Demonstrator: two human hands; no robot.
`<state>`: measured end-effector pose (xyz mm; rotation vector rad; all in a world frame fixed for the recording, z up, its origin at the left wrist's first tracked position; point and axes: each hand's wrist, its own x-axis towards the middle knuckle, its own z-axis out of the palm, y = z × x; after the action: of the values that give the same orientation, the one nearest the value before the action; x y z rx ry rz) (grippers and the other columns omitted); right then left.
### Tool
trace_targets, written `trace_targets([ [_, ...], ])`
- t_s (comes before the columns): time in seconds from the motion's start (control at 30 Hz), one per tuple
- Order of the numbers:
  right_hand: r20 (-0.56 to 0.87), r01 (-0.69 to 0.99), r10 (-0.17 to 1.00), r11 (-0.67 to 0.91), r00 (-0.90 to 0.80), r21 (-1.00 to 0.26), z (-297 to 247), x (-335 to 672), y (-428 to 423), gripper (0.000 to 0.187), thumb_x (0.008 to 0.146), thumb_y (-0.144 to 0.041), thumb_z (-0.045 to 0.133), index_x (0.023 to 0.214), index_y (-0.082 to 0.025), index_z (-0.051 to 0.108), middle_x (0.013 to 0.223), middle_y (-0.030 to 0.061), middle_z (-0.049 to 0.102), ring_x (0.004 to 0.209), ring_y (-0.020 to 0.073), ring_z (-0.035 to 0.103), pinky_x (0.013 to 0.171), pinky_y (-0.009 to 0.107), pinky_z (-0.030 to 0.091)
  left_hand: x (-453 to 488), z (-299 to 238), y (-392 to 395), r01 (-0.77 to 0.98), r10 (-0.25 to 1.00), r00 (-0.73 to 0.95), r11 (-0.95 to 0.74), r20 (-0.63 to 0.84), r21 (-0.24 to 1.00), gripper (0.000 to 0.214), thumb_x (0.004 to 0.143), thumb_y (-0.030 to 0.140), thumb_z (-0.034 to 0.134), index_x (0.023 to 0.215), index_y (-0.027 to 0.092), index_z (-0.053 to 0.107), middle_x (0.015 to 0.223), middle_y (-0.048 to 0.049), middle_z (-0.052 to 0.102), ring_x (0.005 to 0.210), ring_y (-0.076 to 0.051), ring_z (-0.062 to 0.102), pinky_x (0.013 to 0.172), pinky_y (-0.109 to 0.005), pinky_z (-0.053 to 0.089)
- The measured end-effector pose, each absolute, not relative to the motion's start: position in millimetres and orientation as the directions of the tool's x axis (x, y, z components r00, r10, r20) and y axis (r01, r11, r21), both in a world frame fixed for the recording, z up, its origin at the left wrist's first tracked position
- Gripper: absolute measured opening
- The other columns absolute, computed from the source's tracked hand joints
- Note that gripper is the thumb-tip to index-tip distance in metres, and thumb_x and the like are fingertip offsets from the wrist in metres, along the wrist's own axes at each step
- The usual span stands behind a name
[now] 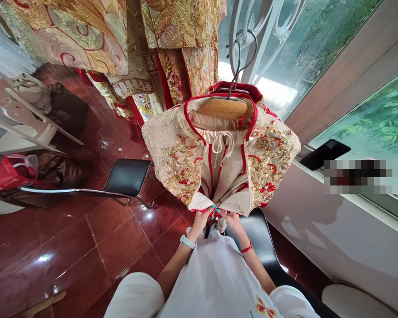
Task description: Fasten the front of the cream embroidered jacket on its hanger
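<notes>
Okay, your left hand [202, 219] and right hand [231, 221] are both pinched on the lower front edges of the cream fabric jacket with gold beading and red trim [182, 165]. The jacket hangs just ahead of both hands, edges drawn close together between your fingers; any fastener there is too small to make out.

Risks, quickly: tug too hard towards yourself and the tan wooden hanger [223, 107] could tilt or slip, since it seems to carry the weight from one hook. Beading near the fingertips might snag or shed if the edges get dragged. The tied white drawstring [223, 137], ahead of the hands inside the jacket, could get caught between the edges. Your red string bracelet [247, 247] could hook on beads too. The flat black phone [330, 153] on the sill, off beyond your right hand, might fall if a sleeve sweeps it.

Counts: two hands, one jacket held, one wooden hanger visible, two bent metal hooks [256, 43] farther ahead, one drawstring, one bracelet, one phone, two black-seated chairs: one [126, 177] out past your left hand, one [255, 238] below your right. Gold embroidered robes [179, 26] beyond the hands overlap; at least two, exact count unclear.
</notes>
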<state>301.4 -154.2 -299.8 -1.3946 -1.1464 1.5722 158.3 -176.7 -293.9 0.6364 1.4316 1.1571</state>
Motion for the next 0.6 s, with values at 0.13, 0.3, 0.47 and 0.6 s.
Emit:
trace_targets([
  [0.13, -0.378, -0.191, 0.911, -0.405, -0.162, -0.894, -291, 293, -159, 0.05, 0.057, -0.064, 0.086, 0.076, -0.021, 0.07, 0.07, 0.0036, 0.072, 0.07, 0.0215, 0.068, 0.071, 0.035, 0.058, 156, -293, -173, -0.208, 0.888, -0.187, 0.382, -0.42, 0.9, 0.044, 0.064, 0.062, 0.076, 0.065, 0.02, 0.063, 0.068, -0.0011, 0.069, 0.071, -0.019, 0.06, 0.08, -0.035, 0.051],
  [0.3, -0.372, -0.279, 0.926, -0.376, -0.07, -0.883, -288, 284, -160, 0.05, 0.053, -0.059, 0.09, 0.077, -0.021, 0.069, 0.073, 0.004, 0.072, 0.068, 0.0202, 0.067, 0.067, 0.033, 0.057, 159, -293, -174, -0.219, 0.896, -0.206, 0.349, -0.393, 0.911, 0.038, 0.066, 0.054, 0.078, 0.08, 0.019, 0.07, 0.089, -0.007, 0.077, 0.096, -0.025, 0.068, 0.095, -0.039, 0.051],
  [0.47, -0.283, -0.151, 0.957, -0.288, -0.059, -0.946, -294, 290, -156, 0.041, 0.061, -0.056, 0.084, 0.065, -0.02, 0.064, 0.062, 0.0018, 0.067, 0.06, 0.0171, 0.061, 0.065, 0.032, 0.054, 166, -304, -175, -0.296, 0.874, -0.244, 0.346, -0.421, 0.89, 0.036, 0.063, 0.05, 0.081, 0.075, 0.019, 0.069, 0.085, -0.006, 0.077, 0.09, -0.024, 0.068, 0.092, -0.039, 0.052],
  [0.6, -0.281, 0.039, 0.952, -0.278, -0.119, -0.96, -303, 298, -151, 0.041, 0.064, -0.059, 0.079, 0.065, -0.021, 0.064, 0.061, 0.0031, 0.066, 0.059, 0.0185, 0.061, 0.062, 0.032, 0.051, 171, -312, -175, -0.338, 0.869, -0.218, 0.36, -0.444, 0.87, 0.037, 0.063, 0.051, 0.082, 0.069, 0.018, 0.067, 0.074, -0.0043, 0.074, 0.084, -0.023, 0.068, 0.087, -0.037, 0.054],
])
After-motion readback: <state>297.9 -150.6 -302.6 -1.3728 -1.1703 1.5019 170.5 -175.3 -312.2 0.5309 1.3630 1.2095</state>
